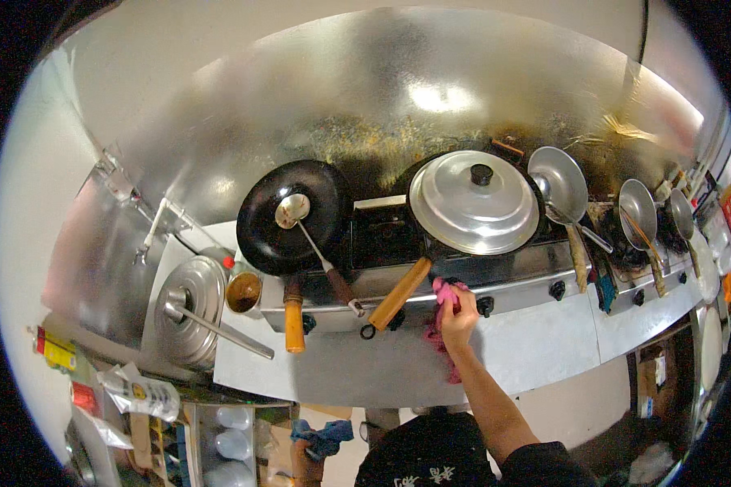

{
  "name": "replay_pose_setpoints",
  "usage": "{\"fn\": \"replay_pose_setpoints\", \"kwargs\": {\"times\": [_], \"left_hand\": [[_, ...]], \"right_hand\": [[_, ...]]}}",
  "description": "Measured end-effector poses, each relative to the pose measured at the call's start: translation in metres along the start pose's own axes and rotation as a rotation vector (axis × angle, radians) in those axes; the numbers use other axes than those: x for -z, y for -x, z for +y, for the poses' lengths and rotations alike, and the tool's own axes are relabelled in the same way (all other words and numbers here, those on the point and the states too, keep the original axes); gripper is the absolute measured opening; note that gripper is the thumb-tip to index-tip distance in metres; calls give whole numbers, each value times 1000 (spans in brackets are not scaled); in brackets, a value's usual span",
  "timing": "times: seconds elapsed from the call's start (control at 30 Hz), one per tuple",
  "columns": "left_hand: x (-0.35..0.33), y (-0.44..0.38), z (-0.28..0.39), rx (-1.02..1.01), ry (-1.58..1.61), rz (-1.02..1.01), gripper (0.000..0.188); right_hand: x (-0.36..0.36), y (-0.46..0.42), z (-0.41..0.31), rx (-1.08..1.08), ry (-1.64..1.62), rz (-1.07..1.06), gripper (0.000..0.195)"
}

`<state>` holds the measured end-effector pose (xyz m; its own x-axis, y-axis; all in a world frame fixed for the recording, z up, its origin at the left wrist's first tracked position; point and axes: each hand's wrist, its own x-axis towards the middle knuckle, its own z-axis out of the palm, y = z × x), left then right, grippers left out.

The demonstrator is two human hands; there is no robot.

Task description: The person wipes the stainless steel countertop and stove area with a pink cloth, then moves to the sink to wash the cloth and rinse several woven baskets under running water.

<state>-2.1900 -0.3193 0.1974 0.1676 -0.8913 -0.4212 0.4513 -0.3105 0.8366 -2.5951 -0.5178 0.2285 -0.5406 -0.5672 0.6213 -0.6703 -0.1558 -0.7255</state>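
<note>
My right hand (460, 316) grips a crumpled pink cloth (435, 335) at the steel front panel (518, 289) of the stove, just left of a black knob (485, 306). Part of the cloth hangs below my fingers. At the lower edge, my left hand (306, 462), partly in shadow, appears closed around a bunched blue cloth (326, 437). Above my right hand, a domed metal lid (463, 213) covers a pan whose wooden handle (400, 295) juts toward me. To its left, a black wok (259, 225) contains a metal ladle (292, 210).
A metal lid (210, 286) with a ladle (219, 332) across it lies left, beside a jar of brown contents (243, 292). Steel pans (563, 182) with wooden handles stand along the right. A faucet (152, 234) projects at left. Shelves with containers (233, 444) sit below.
</note>
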Motion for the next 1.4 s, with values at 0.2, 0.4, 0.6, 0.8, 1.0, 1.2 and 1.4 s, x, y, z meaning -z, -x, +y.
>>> {"fn": "replay_pose_setpoints", "kwargs": {"times": [0.2, 0.4, 0.6, 0.8, 1.0, 1.2, 1.4], "left_hand": [[-56, 8, 22, 134, 261, 2, 26], [-61, 1, 40, 159, 203, -43, 23], [4, 14, 30, 64, 302, 74, 24], [26, 18, 34, 89, 369, 155, 26], [71, 10, 49, 68, 408, 177, 18], [179, 12, 46, -2, 504, 216, 18], [172, -1, 81, 53, 378, 297, 19]], "right_hand": [[-40, 68, 14, -50, -54, -122, 18], [-9, 70, -10, -133, -18, -511, 22], [23, 15, -54, -765, -559, 92, 3], [-68, 103, 4, -550, -575, 78, 11], [-144, 130, -86, -1125, -1020, 102, 15], [-156, 88, -154, -411, -558, 130, 10], [-199, 157, -127, 117, -141, -129, 21]]}}
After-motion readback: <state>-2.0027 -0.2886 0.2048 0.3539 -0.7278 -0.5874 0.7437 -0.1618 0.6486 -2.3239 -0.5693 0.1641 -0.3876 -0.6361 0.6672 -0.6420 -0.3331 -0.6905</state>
